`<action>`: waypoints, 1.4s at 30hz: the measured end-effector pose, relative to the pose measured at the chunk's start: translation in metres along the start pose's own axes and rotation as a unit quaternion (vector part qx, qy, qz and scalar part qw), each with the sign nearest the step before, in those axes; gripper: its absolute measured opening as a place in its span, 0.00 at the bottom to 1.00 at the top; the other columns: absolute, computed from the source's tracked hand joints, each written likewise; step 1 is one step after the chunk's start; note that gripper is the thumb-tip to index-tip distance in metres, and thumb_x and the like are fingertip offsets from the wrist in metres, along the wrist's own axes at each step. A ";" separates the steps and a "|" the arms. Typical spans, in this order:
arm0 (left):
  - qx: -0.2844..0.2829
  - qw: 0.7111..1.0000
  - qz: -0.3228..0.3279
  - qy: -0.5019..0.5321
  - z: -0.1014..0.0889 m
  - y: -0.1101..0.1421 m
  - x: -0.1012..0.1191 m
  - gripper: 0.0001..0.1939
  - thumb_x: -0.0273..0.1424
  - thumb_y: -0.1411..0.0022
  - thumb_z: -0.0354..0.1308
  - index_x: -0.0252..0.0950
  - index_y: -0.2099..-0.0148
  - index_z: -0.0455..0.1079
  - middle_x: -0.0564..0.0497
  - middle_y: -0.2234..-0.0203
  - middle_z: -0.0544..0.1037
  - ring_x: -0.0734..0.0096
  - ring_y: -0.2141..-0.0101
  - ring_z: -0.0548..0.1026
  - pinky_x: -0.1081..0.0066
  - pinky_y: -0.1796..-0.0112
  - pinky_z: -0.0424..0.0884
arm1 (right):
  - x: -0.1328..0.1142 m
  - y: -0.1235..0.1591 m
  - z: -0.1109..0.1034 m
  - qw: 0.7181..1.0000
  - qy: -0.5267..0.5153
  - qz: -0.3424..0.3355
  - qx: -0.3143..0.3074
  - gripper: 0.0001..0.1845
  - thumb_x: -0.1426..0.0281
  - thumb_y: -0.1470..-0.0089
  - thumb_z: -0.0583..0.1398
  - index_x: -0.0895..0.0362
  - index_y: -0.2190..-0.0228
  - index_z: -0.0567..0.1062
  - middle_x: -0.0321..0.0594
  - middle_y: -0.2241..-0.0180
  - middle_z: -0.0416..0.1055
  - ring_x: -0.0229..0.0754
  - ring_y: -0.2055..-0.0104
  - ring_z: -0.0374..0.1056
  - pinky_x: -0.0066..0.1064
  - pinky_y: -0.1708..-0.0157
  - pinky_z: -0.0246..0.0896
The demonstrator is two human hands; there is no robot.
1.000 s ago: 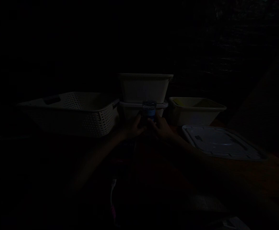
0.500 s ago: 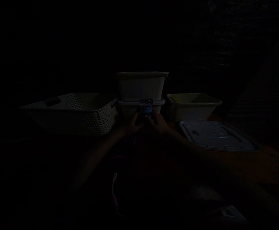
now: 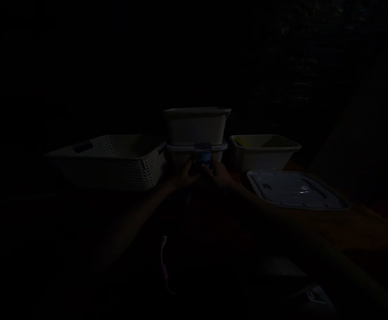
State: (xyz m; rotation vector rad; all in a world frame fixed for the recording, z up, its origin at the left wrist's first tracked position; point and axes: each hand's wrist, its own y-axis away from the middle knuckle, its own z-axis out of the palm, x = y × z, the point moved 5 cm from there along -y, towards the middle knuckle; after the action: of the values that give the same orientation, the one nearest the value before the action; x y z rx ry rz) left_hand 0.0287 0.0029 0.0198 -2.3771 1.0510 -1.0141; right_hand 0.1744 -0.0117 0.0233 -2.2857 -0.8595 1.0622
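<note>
The scene is very dark. A small clear jar with a blue label (image 3: 202, 155) stands upright between my two hands at the middle of the view. My left hand (image 3: 183, 177) closes on its lower left side. From the right, my right hand (image 3: 221, 175) grips it, thumb across the front. The lower part of the jar and most fingertips are lost in shadow. Directly behind the jar is a lidded pale tub (image 3: 180, 156), with another pale tub (image 3: 195, 128) stacked on top.
A perforated pale basket (image 3: 114, 171) stands on the left. To the right is an open pale tub (image 3: 263, 158) with something yellow inside; a flat translucent lid (image 3: 290, 191) lies before it on the reddish-brown table (image 3: 354, 226). A white cable (image 3: 162, 253) lies nearer me.
The view has shifted slightly, so the tubs, lid and cable sit a little differently in the picture. Both hands keep their hold on the jar, with no clear change of grip.
</note>
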 end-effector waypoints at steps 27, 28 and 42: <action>0.006 0.998 -0.027 -0.047 -0.004 0.005 0.003 0.31 0.42 0.43 0.55 0.34 0.41 0.54 0.38 0.50 0.69 0.52 0.51 0.70 0.54 0.52 0.67 | -0.008 0.001 -0.003 1.000 -0.003 0.001 -0.008 0.26 0.53 0.41 0.48 0.59 0.51 0.61 0.48 0.61 0.73 0.47 0.62 0.71 0.35 0.65 0.64; 0.004 0.998 -0.027 -0.051 -0.004 0.005 0.005 0.32 0.42 0.43 0.54 0.34 0.40 0.54 0.38 0.50 0.69 0.52 0.51 0.70 0.54 0.53 0.67 | -0.009 0.002 -0.003 1.000 0.001 0.001 -0.012 0.26 0.53 0.41 0.48 0.59 0.51 0.62 0.48 0.61 0.73 0.48 0.63 0.71 0.36 0.66 0.64; 0.001 0.997 -0.023 -0.076 -0.005 0.004 0.009 0.29 0.41 0.43 0.54 0.35 0.42 0.55 0.39 0.55 0.72 0.54 0.56 0.72 0.53 0.57 0.70 | -0.006 0.001 -0.003 1.000 0.009 -0.002 -0.012 0.26 0.53 0.42 0.48 0.59 0.51 0.61 0.48 0.64 0.73 0.48 0.64 0.71 0.36 0.68 0.64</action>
State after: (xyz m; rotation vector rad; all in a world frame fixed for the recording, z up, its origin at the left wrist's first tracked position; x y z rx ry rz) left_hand 0.0271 -0.0066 0.0253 -2.4442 0.9426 -0.8326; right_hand 0.1747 -0.0169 0.0273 -2.3089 -0.8734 1.0349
